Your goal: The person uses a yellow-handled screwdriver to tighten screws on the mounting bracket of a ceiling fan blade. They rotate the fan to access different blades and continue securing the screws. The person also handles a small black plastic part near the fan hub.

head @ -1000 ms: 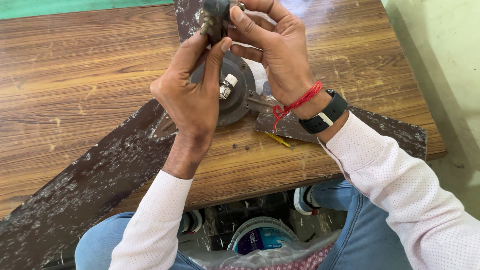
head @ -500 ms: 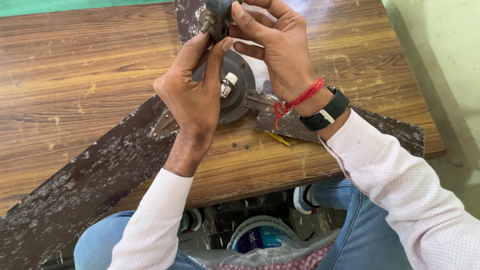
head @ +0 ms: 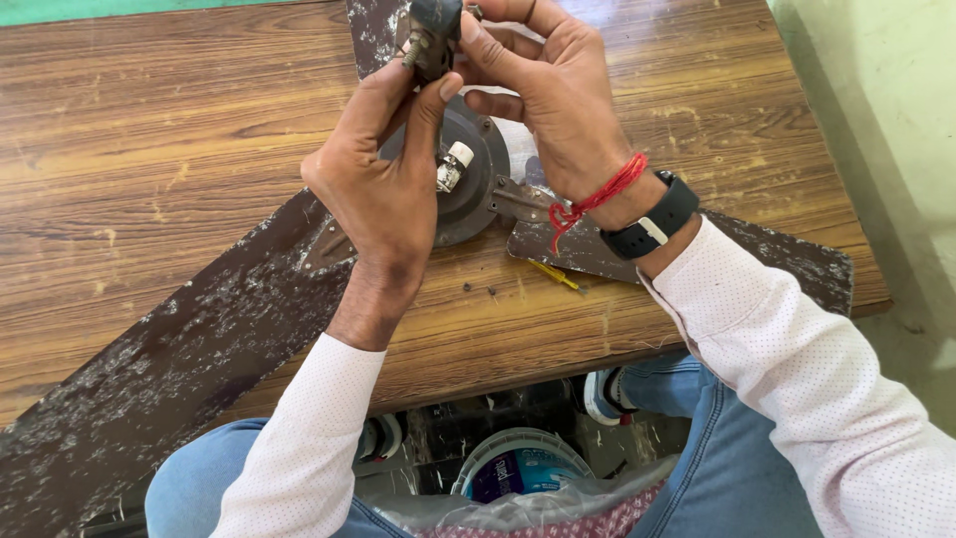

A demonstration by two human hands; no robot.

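Both hands pinch one small dark part [head: 430, 35] above the old fan [head: 468, 184]: left hand [head: 383, 189] and right hand [head: 553, 95], fingers tight on it.

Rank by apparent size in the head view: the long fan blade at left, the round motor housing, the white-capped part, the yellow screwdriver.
1. long fan blade
2. round motor housing, partly behind the left hand
3. yellow screwdriver and white-capped part: look alike, unranked
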